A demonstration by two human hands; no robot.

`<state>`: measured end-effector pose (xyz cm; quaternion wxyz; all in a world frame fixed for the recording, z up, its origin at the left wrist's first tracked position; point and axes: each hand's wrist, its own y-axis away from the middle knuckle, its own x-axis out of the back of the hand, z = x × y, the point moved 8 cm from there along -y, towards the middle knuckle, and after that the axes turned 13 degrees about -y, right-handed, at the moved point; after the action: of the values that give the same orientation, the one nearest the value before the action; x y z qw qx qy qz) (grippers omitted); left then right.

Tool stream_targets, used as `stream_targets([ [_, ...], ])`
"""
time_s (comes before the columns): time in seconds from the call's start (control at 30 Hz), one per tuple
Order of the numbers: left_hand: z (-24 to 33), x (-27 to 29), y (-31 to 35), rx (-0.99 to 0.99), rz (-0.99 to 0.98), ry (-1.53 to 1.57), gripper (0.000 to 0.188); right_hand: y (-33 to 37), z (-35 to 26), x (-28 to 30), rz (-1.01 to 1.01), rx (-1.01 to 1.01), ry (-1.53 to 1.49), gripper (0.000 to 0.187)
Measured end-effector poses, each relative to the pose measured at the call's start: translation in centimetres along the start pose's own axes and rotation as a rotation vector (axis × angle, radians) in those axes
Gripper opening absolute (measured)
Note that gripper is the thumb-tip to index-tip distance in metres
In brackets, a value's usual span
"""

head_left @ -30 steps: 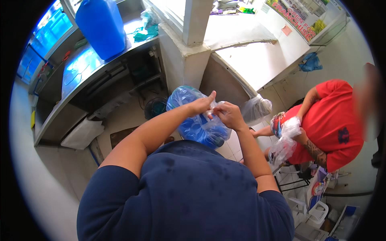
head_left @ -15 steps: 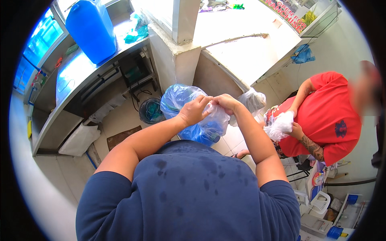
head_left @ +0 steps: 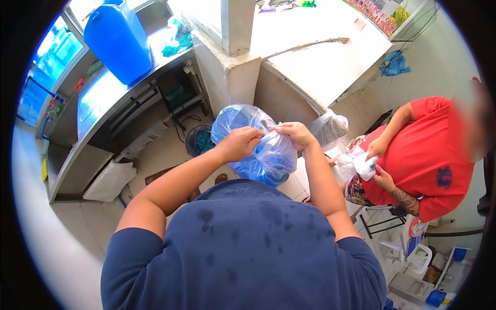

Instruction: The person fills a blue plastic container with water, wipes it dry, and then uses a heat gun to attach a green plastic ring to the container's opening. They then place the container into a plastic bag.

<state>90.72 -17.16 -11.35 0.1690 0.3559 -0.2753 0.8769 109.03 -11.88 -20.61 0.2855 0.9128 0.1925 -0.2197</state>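
Observation:
In front of my chest is a large clear plastic bag (head_left: 264, 166) with blue things inside, their exact kind blurred by the film. My left hand (head_left: 239, 145) pinches the gathered plastic near its top. Close by on the right, my right hand (head_left: 294, 135) grips another part of the same gathered film between thumb and fingers. A small gap separates the two hands. The lower side of the bag is partly hidden by my shirt.
A person in a red shirt (head_left: 418, 150) at the right handles a whitish plastic bag (head_left: 356, 162). Another filled clear bag (head_left: 330, 130) stands beside mine. At the left, a blue jug (head_left: 118, 44) sits on a metal counter (head_left: 92, 111); a dark bin (head_left: 199, 140) is below.
My hands, close together before, are now farther apart, with plastic stretched between them. The other person's hands have shifted on their bag. The whole view has swung slightly.

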Motion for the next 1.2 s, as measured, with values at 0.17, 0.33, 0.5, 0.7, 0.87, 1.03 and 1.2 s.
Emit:
stream_targets([
  [0.17, 0.0, -3.4, -1.6, 0.205, -0.099, -0.097, 0.036, -0.2, -1.7, -1.2, 0.106, -0.045, 0.03, 0.024],
  [0.33, 0.9, -2.8, -1.6, 0.235, -0.053, -0.203, 0.033, 0.8, -0.9, -2.9, 0.104, -0.08, -0.053, 0.025],
  [0.5, 2.4, -2.7, -1.1, 0.137, 0.03, -0.246, 0.03, 0.9, -0.7, -2.1, 0.149, -0.118, 0.349, 0.017],
  [0.7, 6.9, -5.0, 0.9, -0.3, 0.147, -0.149, 0.015, 1.4, -2.0, -2.5, 0.161, -0.039, 0.469, 0.016],
  [0.87, 5.9, -7.7, 1.6, -0.283, -0.077, -0.411, 0.014, 2.1, -2.4, -2.7, 0.2, -0.123, 0.801, 0.015],
  [1.03, 1.6, -6.7, 0.8, 0.161, -0.096, -0.213, 0.021, 1.9, -1.9, -2.6, 0.04, -0.186, 0.724, 0.016],
  [1.2, 1.0, -5.3, 0.3, 0.226, -0.058, -0.125, 0.027, 1.6, -0.6, -3.3, -0.046, -0.202, 0.369, 0.017],
])
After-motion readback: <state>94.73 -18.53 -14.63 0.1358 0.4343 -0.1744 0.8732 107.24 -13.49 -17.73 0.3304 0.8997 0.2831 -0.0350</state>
